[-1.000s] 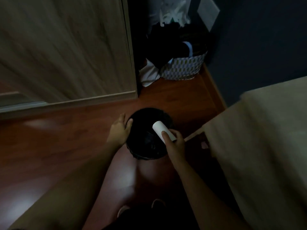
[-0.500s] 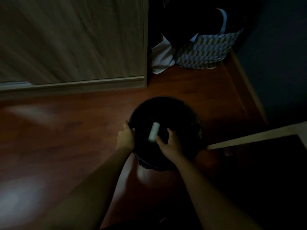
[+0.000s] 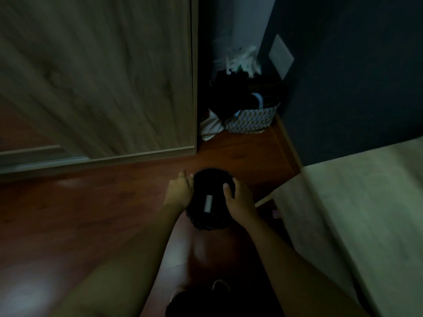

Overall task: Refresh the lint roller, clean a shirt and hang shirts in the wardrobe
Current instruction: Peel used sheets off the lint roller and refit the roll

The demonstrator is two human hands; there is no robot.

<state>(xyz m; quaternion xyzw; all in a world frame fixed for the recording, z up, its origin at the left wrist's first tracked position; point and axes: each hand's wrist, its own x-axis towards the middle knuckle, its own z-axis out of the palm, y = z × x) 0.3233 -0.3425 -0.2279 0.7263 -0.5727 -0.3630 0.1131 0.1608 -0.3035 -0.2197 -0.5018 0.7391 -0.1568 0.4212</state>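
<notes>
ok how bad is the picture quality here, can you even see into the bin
Head view: heavily underexposed; the bin reads as a black blob, with only the white roll inside it standing out. Same view: the wardrobe door is smeared by motion blur, and soft glare patches sit on the floor at left.

Two hands, one bin, one white roll, one basket.

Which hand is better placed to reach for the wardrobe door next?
Probably the left hand: it holds the black bin on the side nearer the wardrobe door; the right hand grips the opposite rim.
</notes>
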